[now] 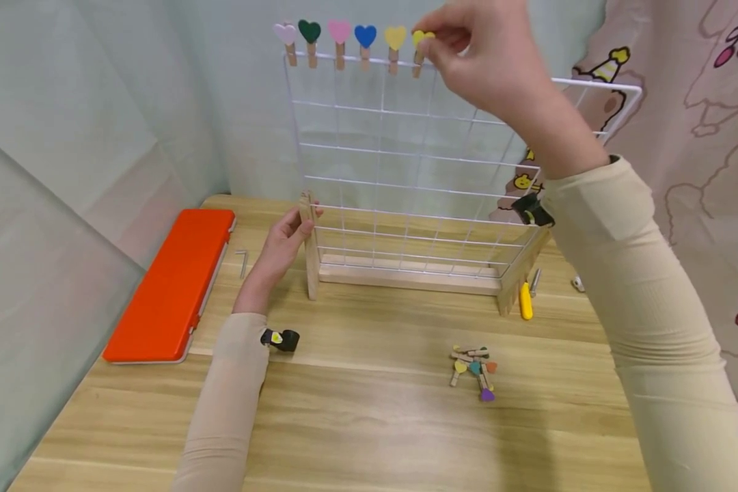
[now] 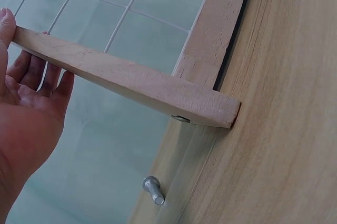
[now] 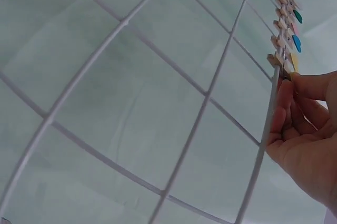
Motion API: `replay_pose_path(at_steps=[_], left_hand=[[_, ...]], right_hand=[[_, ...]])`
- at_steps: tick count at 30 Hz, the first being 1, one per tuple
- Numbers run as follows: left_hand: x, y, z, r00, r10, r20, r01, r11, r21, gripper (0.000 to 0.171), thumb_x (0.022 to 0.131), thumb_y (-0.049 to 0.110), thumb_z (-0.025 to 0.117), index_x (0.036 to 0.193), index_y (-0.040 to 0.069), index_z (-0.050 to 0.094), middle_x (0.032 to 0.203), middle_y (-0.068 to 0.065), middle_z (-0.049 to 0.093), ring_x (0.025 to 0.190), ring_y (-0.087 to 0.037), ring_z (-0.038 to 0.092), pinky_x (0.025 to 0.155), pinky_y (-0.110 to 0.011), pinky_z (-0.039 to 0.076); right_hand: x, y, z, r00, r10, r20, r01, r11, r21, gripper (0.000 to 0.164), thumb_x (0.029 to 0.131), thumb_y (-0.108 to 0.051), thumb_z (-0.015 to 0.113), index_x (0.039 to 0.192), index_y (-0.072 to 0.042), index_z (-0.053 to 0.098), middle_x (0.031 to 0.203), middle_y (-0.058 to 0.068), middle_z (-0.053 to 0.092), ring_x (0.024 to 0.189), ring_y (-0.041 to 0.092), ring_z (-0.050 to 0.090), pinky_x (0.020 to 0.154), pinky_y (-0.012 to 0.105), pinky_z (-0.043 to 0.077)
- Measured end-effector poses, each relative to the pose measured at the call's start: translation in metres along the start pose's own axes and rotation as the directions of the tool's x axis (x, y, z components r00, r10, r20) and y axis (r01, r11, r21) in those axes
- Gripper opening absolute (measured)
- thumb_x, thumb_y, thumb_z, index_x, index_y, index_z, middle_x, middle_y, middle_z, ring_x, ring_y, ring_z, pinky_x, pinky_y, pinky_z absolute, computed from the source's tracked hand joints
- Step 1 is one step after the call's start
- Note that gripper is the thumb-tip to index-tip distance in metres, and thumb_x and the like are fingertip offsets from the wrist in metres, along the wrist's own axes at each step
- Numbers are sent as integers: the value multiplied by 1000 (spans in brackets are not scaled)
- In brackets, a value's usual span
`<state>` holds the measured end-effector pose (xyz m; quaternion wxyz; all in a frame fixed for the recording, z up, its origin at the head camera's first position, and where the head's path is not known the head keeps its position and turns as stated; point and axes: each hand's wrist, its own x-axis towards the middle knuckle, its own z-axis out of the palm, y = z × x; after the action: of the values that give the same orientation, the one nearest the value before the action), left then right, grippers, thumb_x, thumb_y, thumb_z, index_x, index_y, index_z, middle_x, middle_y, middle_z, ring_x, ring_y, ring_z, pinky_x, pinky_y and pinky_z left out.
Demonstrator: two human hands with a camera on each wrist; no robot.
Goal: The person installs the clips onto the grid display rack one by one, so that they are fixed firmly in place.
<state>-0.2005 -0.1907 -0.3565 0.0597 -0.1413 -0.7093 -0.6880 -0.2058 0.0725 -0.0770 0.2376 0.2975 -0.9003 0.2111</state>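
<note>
My right hand (image 1: 495, 65) pinches a small wooden clothespin (image 1: 417, 67) with a yellow heart, at the top wire of a white wire grid panel (image 1: 406, 147). To its left, several heart clothespins (image 1: 365, 37) stand clipped along that wire: white, dark green, pink, blue and pale yellow. In the right wrist view my fingertips (image 3: 287, 90) are right at the wire, hiding most of the pinched clothespin. Lower down, my left hand (image 1: 278, 249) grips the upper end of the wooden side post (image 2: 126, 79) that supports the panel, thumb on one side and fingers on the other.
A loose pile of heart clothespins (image 1: 475, 369) lies on the wooden table (image 1: 357, 424). An orange case (image 1: 172, 287) sits at the left, with a hex key (image 1: 242, 263) beside it. A yellow-handled tool (image 1: 525, 302) and a bolt (image 2: 152, 190) lie near the stand.
</note>
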Motion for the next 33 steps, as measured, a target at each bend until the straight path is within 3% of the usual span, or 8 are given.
replay_pose_path(at_steps=[7, 16, 21, 25, 28, 31, 33], left_hand=[[-1, 0, 0, 1000, 1, -4, -1, 1000, 3, 42, 88, 29, 46, 122, 6, 46, 136, 0, 35, 123, -14, 31, 101, -39, 22], [-1, 0, 1, 1000, -11, -24, 11, 1000, -13, 43, 88, 29, 47, 123, 5, 46, 133, -4, 39, 119, -15, 34, 99, -39, 24], [-2, 1, 0, 1000, -14, -18, 14, 1000, -9, 43, 88, 31, 47, 123, 7, 46, 135, -3, 36, 121, -14, 32, 100, -40, 23], [-4, 1, -3, 1000, -14, -16, 14, 1000, -1, 43, 88, 30, 46, 122, 5, 46, 136, 1, 35, 123, -13, 30, 101, -40, 21], [-3, 1, -4, 1000, -13, -19, 13, 1000, 0, 42, 88, 29, 46, 122, 4, 47, 136, 2, 35, 124, -13, 30, 101, -39, 21], [-2, 1, -3, 1000, -9, -28, 9, 1000, 1, 42, 88, 29, 46, 122, 3, 47, 135, -1, 37, 122, -14, 31, 100, -39, 23], [-2, 0, -2, 1000, -9, -29, 9, 1000, -3, 43, 88, 28, 46, 122, 2, 46, 134, -4, 38, 121, -16, 33, 99, -38, 24]], right_hand=[[0, 6, 5, 999, -24, -23, 25, 997, 78, 29, 87, -27, 48, 111, -16, 60, 104, 0, 61, 79, 7, 49, 71, 15, 39], [-2, 7, 4, 1000, 12, -12, -11, 994, 112, 31, 87, -28, 48, 113, -16, 58, 104, 2, 60, 80, 8, 49, 70, 16, 39], [-5, 9, 3, 997, 9, -74, -1, 994, 111, 34, 86, -32, 50, 116, -18, 56, 99, 1, 58, 82, 6, 47, 74, 15, 37], [-19, 11, 1, 984, -41, -174, 73, 981, 178, 33, 84, -25, 56, 114, -13, 57, 91, -1, 56, 80, 4, 47, 74, 15, 38], [-36, 20, 9, 953, -159, -258, 225, 942, 248, 26, 81, -12, 60, 106, -4, 61, 84, 2, 59, 72, 4, 50, 69, 15, 41], [-59, 36, 30, 922, -280, -267, 351, 897, 270, 20, 77, -4, 63, 97, -1, 64, 78, 6, 62, 65, 5, 50, 63, 15, 41], [-77, 51, 51, 913, -343, -220, 394, 882, 258, 20, 75, -3, 65, 95, -2, 65, 75, 5, 64, 62, 4, 50, 59, 15, 41]])
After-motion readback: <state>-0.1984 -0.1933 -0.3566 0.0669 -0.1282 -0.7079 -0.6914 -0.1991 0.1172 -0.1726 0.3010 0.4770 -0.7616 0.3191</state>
